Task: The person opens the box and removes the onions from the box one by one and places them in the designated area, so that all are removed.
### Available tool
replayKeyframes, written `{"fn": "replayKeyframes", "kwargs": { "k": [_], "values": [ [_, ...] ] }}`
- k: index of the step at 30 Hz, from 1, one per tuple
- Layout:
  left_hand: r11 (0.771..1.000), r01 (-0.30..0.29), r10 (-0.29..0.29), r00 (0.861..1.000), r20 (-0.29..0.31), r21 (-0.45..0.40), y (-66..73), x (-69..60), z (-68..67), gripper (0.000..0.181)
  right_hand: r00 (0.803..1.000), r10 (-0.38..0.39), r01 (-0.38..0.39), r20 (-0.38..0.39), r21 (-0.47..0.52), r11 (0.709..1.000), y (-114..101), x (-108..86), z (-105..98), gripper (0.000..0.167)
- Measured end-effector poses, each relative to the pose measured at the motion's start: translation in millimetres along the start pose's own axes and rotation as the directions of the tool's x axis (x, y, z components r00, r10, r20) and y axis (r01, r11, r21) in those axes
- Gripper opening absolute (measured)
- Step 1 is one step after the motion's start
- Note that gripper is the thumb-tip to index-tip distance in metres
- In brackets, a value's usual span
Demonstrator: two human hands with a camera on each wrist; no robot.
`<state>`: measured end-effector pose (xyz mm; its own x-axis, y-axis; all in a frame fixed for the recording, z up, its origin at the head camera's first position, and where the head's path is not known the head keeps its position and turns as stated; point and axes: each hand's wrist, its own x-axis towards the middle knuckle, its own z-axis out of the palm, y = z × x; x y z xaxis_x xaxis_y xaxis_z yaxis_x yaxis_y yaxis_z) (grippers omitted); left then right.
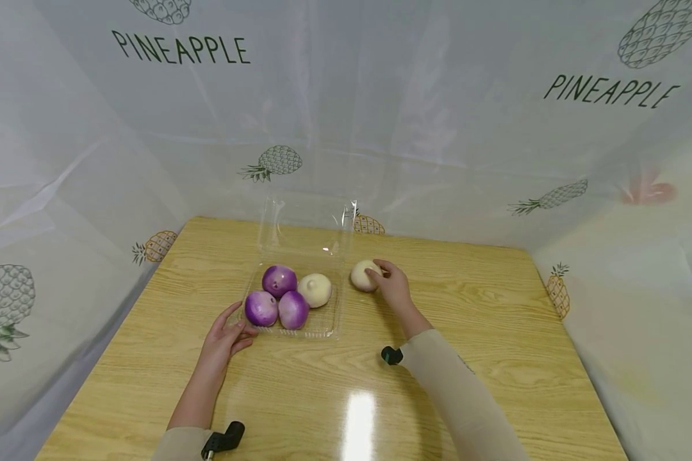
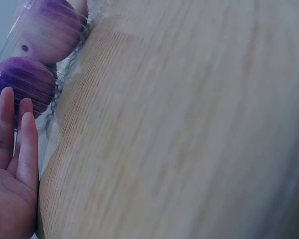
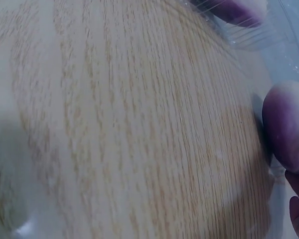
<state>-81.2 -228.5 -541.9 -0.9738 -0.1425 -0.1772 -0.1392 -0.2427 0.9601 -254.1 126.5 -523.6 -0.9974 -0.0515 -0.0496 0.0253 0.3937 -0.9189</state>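
Note:
A clear plastic clamshell box [image 1: 325,330] with its lid raised at the back stands on the table. Inside lie three turnips with their purple sides up, one of them the front turnip [image 1: 293,310], and beside them a turnip with its white side up [image 1: 314,290]. At the box's front left corner is my left hand [image 1: 223,336], its fingers fairly straight along the wall; the left wrist view shows the fingers [image 2: 27,154] against the clear plastic. To the right of the box, my right hand [image 1: 393,286] grips another turnip [image 1: 364,276] between thumb and fingers. Its purple underside faces the right wrist view.
The wooden table [image 1: 467,307] extends to both sides of the box. A white curtain [image 1: 427,128] printed with pineapples hangs behind and around it. Black camera mounts [image 1: 391,356] stick out from both sleeves.

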Motion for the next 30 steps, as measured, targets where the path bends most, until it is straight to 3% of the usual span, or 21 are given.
{"fn": "replayKeyframes", "kwargs": {
  "k": [13,30],
  "values": [
    [1.000,-0.004,0.004,1.000,-0.013,-0.002,-0.2,0.4,-0.3,0.054,1.000,0.019,-0.019,0.013,-0.019,1.000,0.3,2.8,-0.1,0.049],
    [0.999,-0.044,0.045,0.999,0.016,-0.025,0.0,-2.3,1.9,0.049,1.000,0.018,-0.018,0.017,-0.025,1.000,-4.6,1.3,-2.4,0.048]
  ]
}}
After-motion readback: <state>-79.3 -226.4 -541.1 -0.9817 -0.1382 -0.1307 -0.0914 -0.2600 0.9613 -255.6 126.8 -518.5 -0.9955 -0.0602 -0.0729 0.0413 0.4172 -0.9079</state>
